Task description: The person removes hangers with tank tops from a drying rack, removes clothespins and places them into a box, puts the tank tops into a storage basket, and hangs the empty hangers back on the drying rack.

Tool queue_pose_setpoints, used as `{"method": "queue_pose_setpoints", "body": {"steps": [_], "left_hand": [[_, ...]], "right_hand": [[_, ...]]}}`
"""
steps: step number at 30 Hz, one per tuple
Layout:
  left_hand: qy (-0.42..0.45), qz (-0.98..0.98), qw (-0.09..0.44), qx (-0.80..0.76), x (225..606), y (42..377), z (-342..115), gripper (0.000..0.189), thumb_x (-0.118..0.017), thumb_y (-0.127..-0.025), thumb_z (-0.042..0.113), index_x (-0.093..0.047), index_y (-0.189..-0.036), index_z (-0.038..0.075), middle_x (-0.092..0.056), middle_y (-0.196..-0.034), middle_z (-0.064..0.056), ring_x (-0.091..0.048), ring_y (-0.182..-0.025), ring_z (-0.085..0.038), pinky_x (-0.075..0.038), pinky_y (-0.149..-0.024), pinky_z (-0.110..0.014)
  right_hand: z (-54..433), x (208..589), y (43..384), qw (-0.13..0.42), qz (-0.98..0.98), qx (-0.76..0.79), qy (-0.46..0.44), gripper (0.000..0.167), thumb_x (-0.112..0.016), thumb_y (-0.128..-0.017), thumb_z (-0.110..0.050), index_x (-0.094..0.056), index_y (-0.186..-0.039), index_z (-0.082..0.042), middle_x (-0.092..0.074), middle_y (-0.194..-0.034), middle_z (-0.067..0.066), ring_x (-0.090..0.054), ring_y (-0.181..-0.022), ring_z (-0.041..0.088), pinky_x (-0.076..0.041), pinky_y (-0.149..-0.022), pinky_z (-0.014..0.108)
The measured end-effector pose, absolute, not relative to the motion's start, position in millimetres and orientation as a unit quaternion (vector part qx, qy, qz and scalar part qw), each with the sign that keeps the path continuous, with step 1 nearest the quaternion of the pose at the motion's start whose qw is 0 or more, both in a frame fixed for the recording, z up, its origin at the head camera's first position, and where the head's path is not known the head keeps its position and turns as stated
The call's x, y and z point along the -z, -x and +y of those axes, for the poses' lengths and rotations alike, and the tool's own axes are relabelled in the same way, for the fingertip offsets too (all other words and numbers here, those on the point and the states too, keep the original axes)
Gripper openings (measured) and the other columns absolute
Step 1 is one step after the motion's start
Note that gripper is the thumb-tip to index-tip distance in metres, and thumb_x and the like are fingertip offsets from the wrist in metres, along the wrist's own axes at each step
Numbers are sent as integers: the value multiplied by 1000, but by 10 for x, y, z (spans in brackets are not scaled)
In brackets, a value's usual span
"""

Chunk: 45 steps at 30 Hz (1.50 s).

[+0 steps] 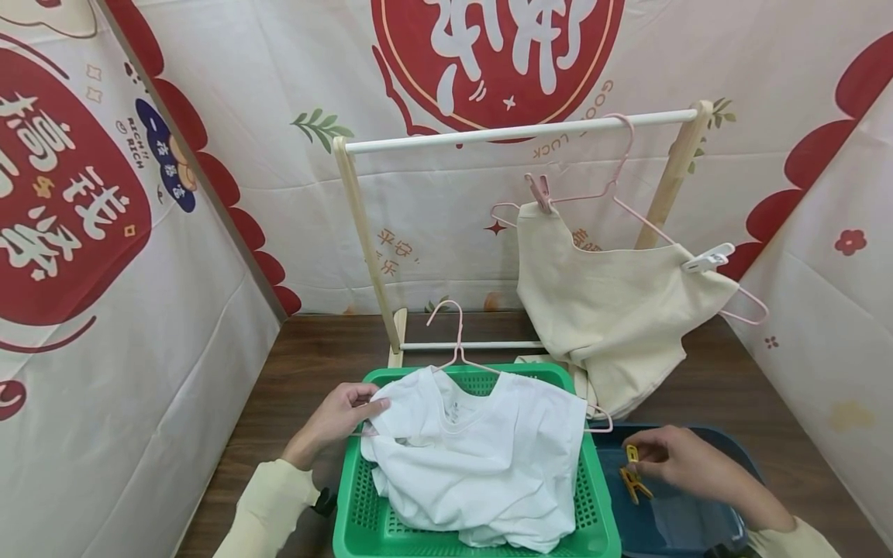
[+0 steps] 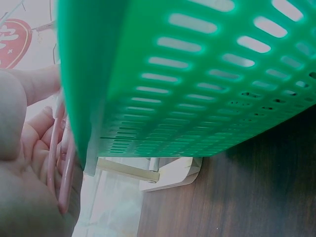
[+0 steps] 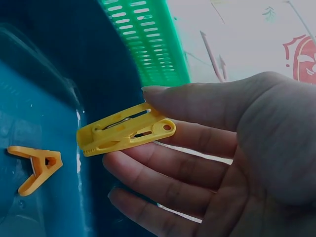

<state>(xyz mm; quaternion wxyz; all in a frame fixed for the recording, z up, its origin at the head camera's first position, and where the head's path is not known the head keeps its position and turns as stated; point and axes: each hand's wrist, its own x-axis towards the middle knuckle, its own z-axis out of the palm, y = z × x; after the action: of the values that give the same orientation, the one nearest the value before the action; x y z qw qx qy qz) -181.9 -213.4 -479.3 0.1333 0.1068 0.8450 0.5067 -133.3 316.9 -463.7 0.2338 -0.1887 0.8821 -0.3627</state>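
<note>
A white T-shirt [image 1: 481, 449] hangs on a pink clothes hanger [image 1: 459, 341] and lies over a green basket [image 1: 349, 535]. With thumb and fingers, my left hand [image 1: 338, 418] pinches the shirt at its left shoulder; in the left wrist view the pink hanger's end [image 2: 66, 182] runs across my fingers. Over the blue basin [image 1: 725, 446], my right hand [image 1: 687, 461] pinches a yellow clothespin [image 3: 123, 131] between thumb and fingers. Another clothespin [image 3: 42, 170], orange-yellow, lies in the basin below it.
Behind the basket stands a drying rack with a white rail [image 1: 523, 132] and wooden posts. A cream garment [image 1: 600, 310] hangs from it on a pink hanger, with a pink clothespin [image 1: 540, 192] and a white clothespin [image 1: 708, 258]. Printed cloth walls enclose the brown table [image 1: 237, 473].
</note>
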Motion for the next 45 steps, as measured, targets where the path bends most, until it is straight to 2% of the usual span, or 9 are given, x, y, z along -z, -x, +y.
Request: {"method": "queue_pose_setpoints", "body": {"steps": [14, 32, 40, 45], "left_hand": [[-102, 840, 127, -517, 4820, 1793, -2131, 16, -69, -94, 26, -70, -94, 10, -61, -76, -3, -57, -75, -18, -48, -63, -25], [-91, 840, 134, -518, 4771, 1780, -2119, 20, -69, -94, 30, -70, -95, 9, -61, -75, -4, -58, -74, -19, -49, -63, -26], [-98, 841, 134, -515, 4762, 1799, -2121, 22, -70, -93, 31, -69, -93, 9, -62, -75, -4, -58, -74, -19, -50, -63, -26], [-100, 839, 139, -517, 4758, 1804, -2122, 23, -70, -93, 31, -69, -92, 8, -61, -74, -4, -58, -74, -19, -50, -63, -26]], "right_hand": [[3182, 4682, 1334, 252, 877, 370, 175, 32, -72, -89, -15, -67, -113, 6, -70, -92, 5, -64, -76, 7, -52, -63, 26], [3198, 4718, 1349, 262, 871, 374, 181, 31, -71, -89, -11, -66, -114, 8, -70, -94, 7, -64, -77, 5, -53, -64, 26], [3198, 4733, 1354, 262, 868, 378, 185, 33, -72, -89, -14, -66, -114, 7, -71, -95, 7, -66, -78, 6, -54, -65, 26], [3190, 4738, 1353, 272, 862, 389, 180, 41, -74, -88, -19, -65, -116, 10, -71, -98, 10, -66, -81, 6, -54, -67, 25]]}}
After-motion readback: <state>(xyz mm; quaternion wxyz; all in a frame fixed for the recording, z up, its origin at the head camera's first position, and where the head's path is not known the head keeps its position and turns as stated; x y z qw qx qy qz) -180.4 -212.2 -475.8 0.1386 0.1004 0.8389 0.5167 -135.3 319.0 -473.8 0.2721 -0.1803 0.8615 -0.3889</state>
